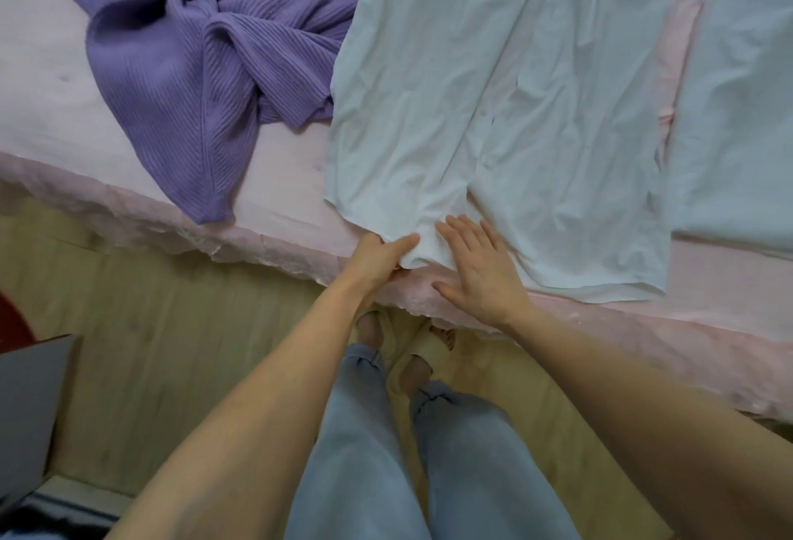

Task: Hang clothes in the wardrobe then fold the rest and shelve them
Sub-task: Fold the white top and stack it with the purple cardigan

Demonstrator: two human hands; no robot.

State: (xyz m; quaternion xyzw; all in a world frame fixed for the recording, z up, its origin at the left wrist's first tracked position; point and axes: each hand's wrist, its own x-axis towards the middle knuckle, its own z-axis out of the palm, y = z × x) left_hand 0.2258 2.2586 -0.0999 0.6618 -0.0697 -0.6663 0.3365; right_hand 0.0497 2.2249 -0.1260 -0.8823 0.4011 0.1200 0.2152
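Left hand (pixel 384 254) pinches white garment (pixel 450 88) hem at bed (pixel 128 213) edge; right hand (pixel 480 269) flat, released. Garment runs lengthwise away.

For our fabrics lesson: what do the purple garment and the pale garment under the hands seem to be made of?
Purple ribbed sweater: looks like a soft matte knit, shown by raised ribs. Pale mint shirt: seems a thin, smooth woven or jersey cloth, judging by fine creases; fibre unclear.
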